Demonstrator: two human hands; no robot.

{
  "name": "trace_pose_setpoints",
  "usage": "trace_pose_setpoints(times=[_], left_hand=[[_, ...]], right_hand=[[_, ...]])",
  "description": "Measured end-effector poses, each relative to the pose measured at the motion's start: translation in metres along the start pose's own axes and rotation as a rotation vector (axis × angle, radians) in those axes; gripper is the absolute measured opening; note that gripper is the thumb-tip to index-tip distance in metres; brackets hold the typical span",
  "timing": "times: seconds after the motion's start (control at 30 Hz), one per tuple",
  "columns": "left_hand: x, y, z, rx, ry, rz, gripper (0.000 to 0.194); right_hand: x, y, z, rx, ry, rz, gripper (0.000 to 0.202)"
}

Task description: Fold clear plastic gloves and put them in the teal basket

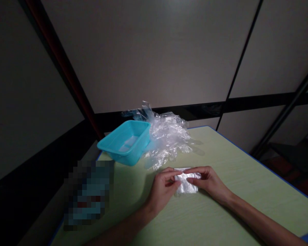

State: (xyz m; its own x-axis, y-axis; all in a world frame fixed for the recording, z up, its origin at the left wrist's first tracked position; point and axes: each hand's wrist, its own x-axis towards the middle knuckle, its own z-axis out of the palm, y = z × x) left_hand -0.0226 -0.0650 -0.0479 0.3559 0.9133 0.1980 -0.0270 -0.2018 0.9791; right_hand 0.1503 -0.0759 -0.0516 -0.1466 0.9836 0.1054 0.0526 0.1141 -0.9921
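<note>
Both hands are at a small folded sheet of shiny clear plastic [187, 186], which looks like a folded disposable plastic glove, lying on the table. My left hand [163, 186] pinches its left edge between thumb and fingers. On the right side, my right hand [209, 181] has thumb and fingertips closed on the plastic near its top right. Just beyond lies a loose heap of crumpled clear plastic gloves [169, 133], with finger-like ends sticking out.
A turquoise plastic basin [129, 159] stands at the table's far left, with pale folded pieces inside. A pixelated, unreadable item [89, 194] lies along the left edge. The pale green table [246, 181] has a blue rim. Cabinet panels [156, 58] rise behind it.
</note>
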Motion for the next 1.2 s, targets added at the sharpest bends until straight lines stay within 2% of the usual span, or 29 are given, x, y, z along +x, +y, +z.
trace_pose_setpoints(times=[0.63, 1.0, 1.2], left_hand=[[-0.0009, -0.0029, -0.0025, 0.031, 0.027, 0.000, 0.040], [-0.0007, -0.0001, -0.0035, 0.028, 0.023, -0.046, 0.045], [0.0007, 0.0011, -0.0029, -0.005, 0.044, -0.050, 0.049]], right_hand=[[-0.0040, -0.0073, 0.0023, 0.059, 0.001, 0.057, 0.039], [-0.0030, 0.0002, 0.0005, 0.095, -0.027, 0.028, 0.048], [-0.0009, 0.0007, -0.0002, 0.095, 0.000, -0.064, 0.052]])
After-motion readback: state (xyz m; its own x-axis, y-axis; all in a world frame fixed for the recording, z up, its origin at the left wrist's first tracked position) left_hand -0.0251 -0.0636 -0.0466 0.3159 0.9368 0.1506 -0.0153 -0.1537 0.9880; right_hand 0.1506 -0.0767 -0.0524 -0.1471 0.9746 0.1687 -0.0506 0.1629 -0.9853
